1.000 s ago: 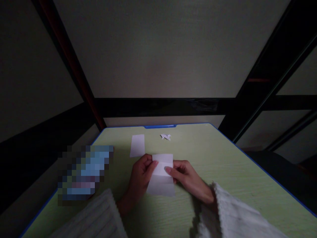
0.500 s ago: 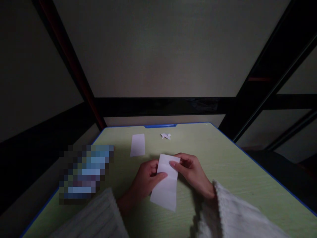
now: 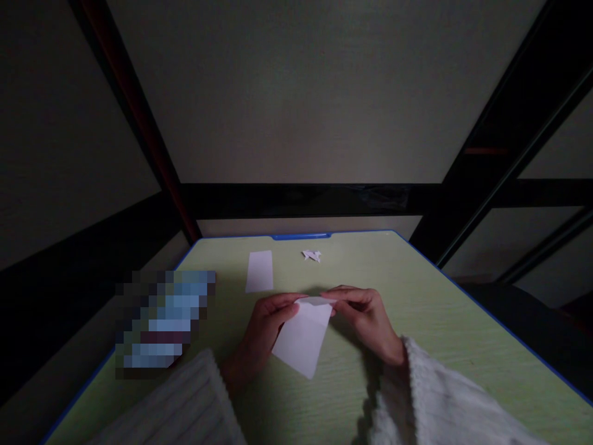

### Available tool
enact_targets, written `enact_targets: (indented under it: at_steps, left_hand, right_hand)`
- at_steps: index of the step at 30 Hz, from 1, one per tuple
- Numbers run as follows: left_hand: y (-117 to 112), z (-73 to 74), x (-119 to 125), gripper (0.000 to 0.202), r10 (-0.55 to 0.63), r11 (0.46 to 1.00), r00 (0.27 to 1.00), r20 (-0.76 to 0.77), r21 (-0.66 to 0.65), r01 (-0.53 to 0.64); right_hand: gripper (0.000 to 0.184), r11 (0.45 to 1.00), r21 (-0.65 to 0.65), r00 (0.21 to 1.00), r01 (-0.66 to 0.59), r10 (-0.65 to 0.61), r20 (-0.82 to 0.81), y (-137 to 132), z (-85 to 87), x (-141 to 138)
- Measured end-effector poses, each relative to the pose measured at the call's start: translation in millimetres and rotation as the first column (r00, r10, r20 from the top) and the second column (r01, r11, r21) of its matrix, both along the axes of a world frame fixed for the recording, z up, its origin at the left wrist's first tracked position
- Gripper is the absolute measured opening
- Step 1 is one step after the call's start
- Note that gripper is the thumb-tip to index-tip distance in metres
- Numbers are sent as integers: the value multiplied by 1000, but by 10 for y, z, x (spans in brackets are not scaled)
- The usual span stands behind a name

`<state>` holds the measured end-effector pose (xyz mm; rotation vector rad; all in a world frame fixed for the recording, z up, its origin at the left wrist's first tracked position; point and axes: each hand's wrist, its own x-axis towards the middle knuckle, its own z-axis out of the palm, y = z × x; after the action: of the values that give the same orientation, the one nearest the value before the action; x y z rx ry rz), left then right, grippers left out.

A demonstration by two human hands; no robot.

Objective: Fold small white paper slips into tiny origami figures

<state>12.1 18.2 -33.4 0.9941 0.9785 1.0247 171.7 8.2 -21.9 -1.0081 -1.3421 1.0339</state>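
A white sheet of paper [image 3: 303, 337] hangs between my two hands, above the table. Its top edge is bent over, and the lower part slants down toward me. My left hand [image 3: 269, 321] pinches the upper left corner between thumb and fingers. At the upper right corner, my right hand [image 3: 364, 312] is closed on the same sheet. Beyond my hands lies a small folded white paper shape [image 3: 312, 255]. A second, flat white paper [image 3: 260, 271] rests to the left of it.
The pale green table [image 3: 445, 371] has a blue rim and a blue handle-like strip [image 3: 302, 236] at its far edge. A pixelated, bluish flat object [image 3: 169, 321] lies on the left side. Behind the table stands a panelled wall [image 3: 306, 93] with dark bars.
The paper's top edge has been bent over, and the sheet now looks shorter. My left hand has moved up to its upper corner. The things on the table lie as before.
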Motion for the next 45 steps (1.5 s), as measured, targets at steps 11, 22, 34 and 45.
enact_targets:
  at_steps: [11, 22, 34, 45]
  left_hand:
    - [43, -15, -23, 22, -3, 1000, 995, 100, 16, 1]
    - [-4, -18, 20, 25, -186, 963, 940, -285, 135, 231]
    - [-17, 21, 15, 22, -130, 984, 943, -305, 73, 159]
    - [10, -69, 14, 23, -51, 981, 939, -340, 160, 111]
  right_hand:
    - [23, 993, 119, 1000, -15, 11, 29, 7, -39, 39]
    - [10, 997, 47, 998, -62, 62, -9, -22, -34, -11]
    - [11, 997, -50, 985, -54, 45, -164, -4, -26, -44]
    - [18, 968, -234, 994, -95, 82, -65, -51, -38, -117]
